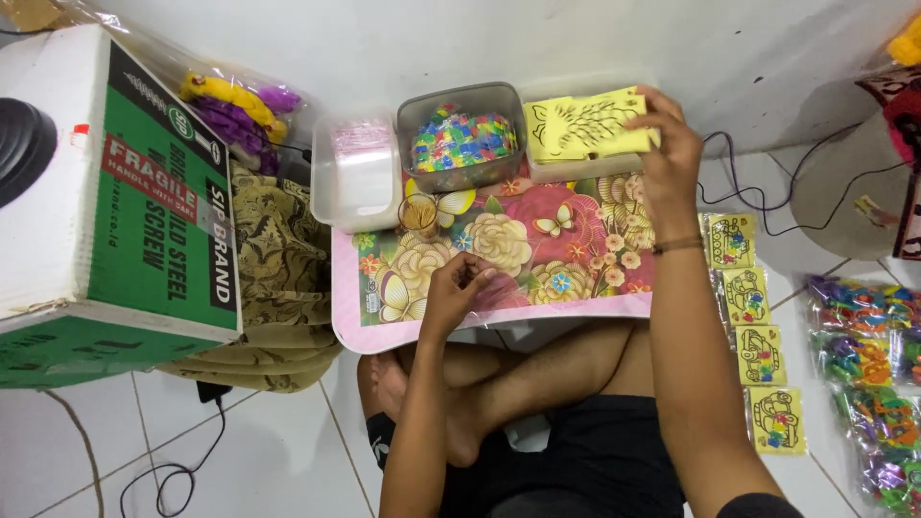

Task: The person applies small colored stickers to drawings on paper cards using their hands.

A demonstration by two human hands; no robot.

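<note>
On the floral tray (pixel 576 309), three plastic tubs stand in a row: one of clear bags (pixel 360 168), one of multicoloured beads (pixel 462 141), one beneath the yellow foam card (pixel 581 127) grasped by the right hand (pixel 667 149). Left hand (pixel 451 293) rests, fingers loosely curled, holding nothing discernible. Four packaged foam cards (pixel 753 331) lie right.
</note>
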